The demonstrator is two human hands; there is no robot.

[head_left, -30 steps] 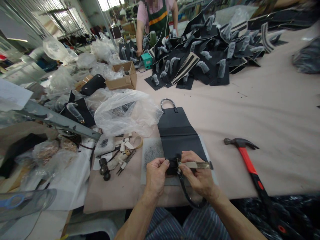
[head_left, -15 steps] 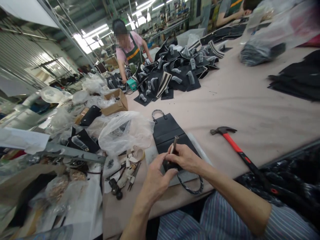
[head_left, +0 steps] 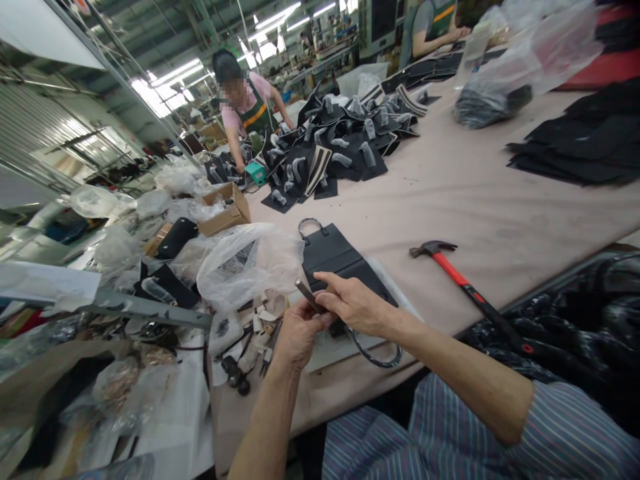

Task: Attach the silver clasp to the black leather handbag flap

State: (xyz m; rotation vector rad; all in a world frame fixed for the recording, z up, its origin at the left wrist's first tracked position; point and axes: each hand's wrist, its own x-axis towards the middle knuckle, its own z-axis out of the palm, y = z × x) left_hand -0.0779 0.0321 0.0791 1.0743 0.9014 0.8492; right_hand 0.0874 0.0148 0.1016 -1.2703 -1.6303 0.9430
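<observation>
A black leather bag panel [head_left: 333, 250] with plastic-wrapped loop handles lies on a pale board [head_left: 400, 297] in front of me. Above its near end, my left hand [head_left: 303, 327] pinches a short metal punch [head_left: 306, 293], tilted with its top to the left. My right hand [head_left: 355, 303] comes in from the other side, index finger stretched out and the other fingers curled against the punch. The punch's lower end is hidden by my fingers. The near wrapped handle [head_left: 377, 360] curves out below my right wrist. A claw hammer [head_left: 463, 283] with a red and black handle lies to the right.
Small tools [head_left: 235, 373] and scraps lie left of the board, beside a clear plastic bag [head_left: 250, 260] and an open cardboard box [head_left: 227, 210]. Black pieces with wrapped handles [head_left: 340, 143] are heaped farther back, where a co-worker [head_left: 250, 103] leans over. Black sheets [head_left: 585, 140] are stacked at right.
The punch has gone from nearly upright in my right hand to leaning left, with my left hand's fingers on it. My right index finger has straightened. The view has shifted slightly.
</observation>
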